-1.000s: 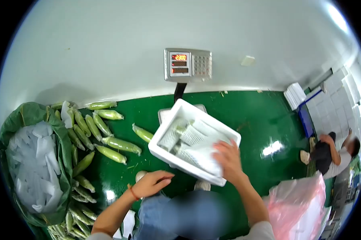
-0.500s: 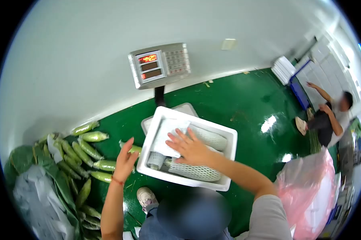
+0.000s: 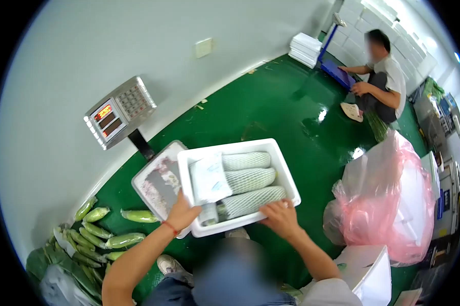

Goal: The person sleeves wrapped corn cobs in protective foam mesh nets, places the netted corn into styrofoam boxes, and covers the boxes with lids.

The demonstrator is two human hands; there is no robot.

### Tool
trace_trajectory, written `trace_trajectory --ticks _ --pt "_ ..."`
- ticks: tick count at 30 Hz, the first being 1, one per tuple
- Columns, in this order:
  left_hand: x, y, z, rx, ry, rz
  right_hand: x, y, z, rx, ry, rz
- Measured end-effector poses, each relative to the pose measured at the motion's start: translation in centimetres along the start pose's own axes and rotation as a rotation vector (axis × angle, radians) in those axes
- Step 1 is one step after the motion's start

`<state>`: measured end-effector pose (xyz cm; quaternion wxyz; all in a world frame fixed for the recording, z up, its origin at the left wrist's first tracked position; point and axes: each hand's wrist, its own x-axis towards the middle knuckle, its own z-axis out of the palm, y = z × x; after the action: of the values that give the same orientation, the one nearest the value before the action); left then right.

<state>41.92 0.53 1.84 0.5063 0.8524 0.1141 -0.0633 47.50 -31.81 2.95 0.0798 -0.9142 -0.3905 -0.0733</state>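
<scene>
A white foam box (image 3: 230, 148) is gripped at both ends of its near side, partly overlapping the scale platform (image 3: 156, 181). My left hand (image 3: 184, 211) clasps its left corner, thumb over the rim. At the near right edge, my right hand (image 3: 282, 217) has its fingers curled over the rim. Inside lie long pale-green vegetables in white foam net sleeves (image 3: 254, 200). A white, flat packet (image 3: 208, 178) rests over their left ends. Beside the left hand, a short net-wrapped piece (image 3: 208, 214) stands in the box's near left corner.
A scale display (image 3: 110, 120) stands by the wall. Film-wrapped long green vegetables (image 3: 92, 237) lie on the floor at left. Pink plastic (image 3: 360, 214) covers white boxes at right, near an open white box (image 3: 365, 270). Another person (image 3: 388, 81) squats by a blue scale (image 3: 337, 74).
My right hand has left the packet for the near rim, and my left hand has taken hold of the left corner. The box has shifted right off much of the platform; the view has turned right.
</scene>
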Motion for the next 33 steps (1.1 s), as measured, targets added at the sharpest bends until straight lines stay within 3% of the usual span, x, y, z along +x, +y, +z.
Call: trace_trajectory --ticks 1,2,3,6,8,10,12,13,15,17,20,21,23,24,25,27,29,31,33 --pt "2.9 -1.8 3.1 -0.012 0.009 0.085 -0.4 2.7 -0.1 -0.043 -0.019 0.019" --pt "4.7 1.1 5.1 0.025 -0.033 -0.033 -1.1 5.8 0.2 -0.043 -0.019 0.049" --pt "8.3 -1.2 9.1 -0.066 -0.010 0.008 -1.5 8.5 0.3 -0.047 -0.020 0.076" --pt "11.3 7.3 14.7 -0.009 -0.012 -0.203 -3.3 16.4 1.8 -0.113 -0.073 0.146" --pt "13.2 6.7 20.1 -0.095 -0.038 -0.294 -4.2 20.0 2.0 -0.170 -0.072 0.202" --pt "13.2 4.0 25.9 -0.087 -0.011 -0.248 -5.0 21.7 2.6 -0.162 -0.031 0.306" --pt "12.1 2.3 27.6 -0.293 -0.076 -0.136 -6.6 21.1 3.9 -0.217 0.052 0.482" --pt "11.2 3.7 25.6 -0.376 -0.197 -0.235 -7.2 19.5 5.2 -0.111 0.149 0.615" --pt "9.6 5.4 21.0 -0.436 -0.415 -0.388 -7.6 13.0 7.1 0.228 0.299 0.629" --pt "8.1 2.2 17.3 -0.431 -0.438 -0.336 -6.0 6.0 7.3 0.201 0.160 0.538" --pt "5.7 -1.2 8.5 -0.162 -0.362 -0.350 -4.1 6.3 12.8 0.034 0.497 0.505" --pt "5.1 -4.0 4.7 0.015 -0.342 -0.212 -3.2 6.9 13.0 0.034 0.497 0.509" --pt "1.7 -3.6 -2.9 0.119 -0.174 -0.312 -2.0 9.8 12.9 0.053 0.475 0.492" --pt "-0.2 -2.0 -6.3 0.305 -0.112 -0.243 -1.3 12.1 12.8 0.049 0.480 0.466" --pt "-2.8 -4.0 -9.6 0.162 0.007 -0.284 -0.6 14.8 13.0 0.038 0.467 0.452" --pt "-9.0 -7.8 -15.9 0.198 0.184 -0.386 1.1 20.4 13.0 -0.032 0.380 0.510" --pt "-16.1 -13.4 -20.6 0.427 0.336 -0.425 3.8 25.8 12.9 -0.106 0.356 0.542" --pt "-23.7 -18.2 -26.3 0.934 0.045 -0.337 6.6 30.0 12.7 -0.086 0.356 0.545" --pt "-26.2 -12.6 -22.5 0.740 0.091 -0.653 9.3 32.9 12.1 -0.068 0.236 0.626"
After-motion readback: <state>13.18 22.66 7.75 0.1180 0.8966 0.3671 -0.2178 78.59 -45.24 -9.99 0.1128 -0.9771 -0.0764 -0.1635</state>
